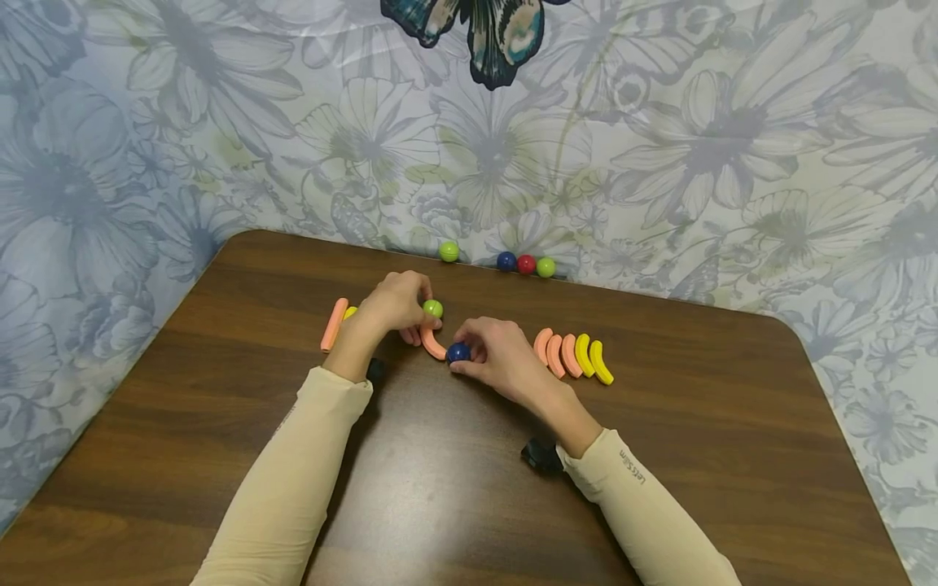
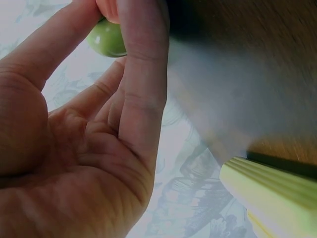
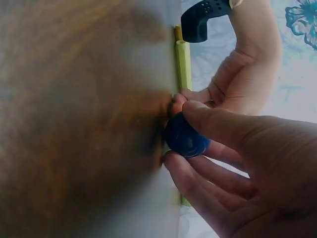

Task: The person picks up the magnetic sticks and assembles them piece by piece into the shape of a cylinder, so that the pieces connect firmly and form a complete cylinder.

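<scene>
In the head view my left hand [image 1: 396, 305] bends over a pink curved piece [image 1: 432, 343] on the table, pinching its upper end between thumb and finger. A green ball [image 1: 433, 309] sits right at those fingertips; the left wrist view shows the ball [image 2: 108, 39] behind the thumb and finger. My right hand [image 1: 506, 358] pinches a shiny blue ball [image 1: 458, 352] at the lower end of the pink piece. Seen from the right wrist, thumb and fingers close round the blue ball [image 3: 185, 136] against the tabletop.
A pink stick [image 1: 334, 325] and a partly hidden yellow piece [image 1: 350, 312] lie left of my left hand. Right of my right hand is a row of pink and yellow curved pieces [image 1: 583, 355]. Blue, red and green balls [image 1: 526, 264] line the table's back edge, with another green ball [image 1: 449, 251].
</scene>
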### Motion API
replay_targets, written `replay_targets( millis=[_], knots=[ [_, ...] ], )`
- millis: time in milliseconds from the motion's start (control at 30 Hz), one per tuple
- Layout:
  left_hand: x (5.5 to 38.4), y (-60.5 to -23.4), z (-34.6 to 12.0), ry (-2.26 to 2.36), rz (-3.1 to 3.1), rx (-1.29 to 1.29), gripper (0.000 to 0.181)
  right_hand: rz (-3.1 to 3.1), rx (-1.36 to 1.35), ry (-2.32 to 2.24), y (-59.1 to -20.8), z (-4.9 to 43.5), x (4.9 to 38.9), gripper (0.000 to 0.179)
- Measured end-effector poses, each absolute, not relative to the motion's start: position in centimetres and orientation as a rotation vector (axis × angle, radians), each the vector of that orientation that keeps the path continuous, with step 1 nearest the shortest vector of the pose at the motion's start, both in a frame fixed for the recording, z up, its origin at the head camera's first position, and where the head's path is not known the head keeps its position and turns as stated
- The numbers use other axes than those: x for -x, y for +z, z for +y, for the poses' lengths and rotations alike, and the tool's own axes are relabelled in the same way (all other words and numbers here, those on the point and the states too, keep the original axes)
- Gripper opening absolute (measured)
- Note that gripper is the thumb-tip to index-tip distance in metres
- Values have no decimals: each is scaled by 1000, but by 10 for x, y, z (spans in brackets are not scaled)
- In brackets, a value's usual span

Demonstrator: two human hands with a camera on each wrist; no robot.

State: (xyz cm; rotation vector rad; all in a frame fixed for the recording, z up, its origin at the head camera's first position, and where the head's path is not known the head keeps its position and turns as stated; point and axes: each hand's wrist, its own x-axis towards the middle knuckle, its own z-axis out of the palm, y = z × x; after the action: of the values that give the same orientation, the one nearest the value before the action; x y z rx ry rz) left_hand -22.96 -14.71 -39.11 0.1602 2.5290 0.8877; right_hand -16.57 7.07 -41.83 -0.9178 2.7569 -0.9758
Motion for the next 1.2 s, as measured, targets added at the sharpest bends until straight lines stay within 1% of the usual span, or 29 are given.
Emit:
replay_targets(
  millis=[467,700,900,1200],
  knots=[
    [231,-395,-140,862,2573,-208,32,2673,982,-1009,-425,64,162,32],
    [231,-395,-140,871,2574,-228,31,2646,993,-1028,-420,73,161,30],
    [232,-396,-142,870,2592,-259,33,2762,910,-1060,-413,102,160,24],
    [234,-398,-140,875,2561,-261,32,2973,708,-1169,-409,171,156,21]
  ],
)
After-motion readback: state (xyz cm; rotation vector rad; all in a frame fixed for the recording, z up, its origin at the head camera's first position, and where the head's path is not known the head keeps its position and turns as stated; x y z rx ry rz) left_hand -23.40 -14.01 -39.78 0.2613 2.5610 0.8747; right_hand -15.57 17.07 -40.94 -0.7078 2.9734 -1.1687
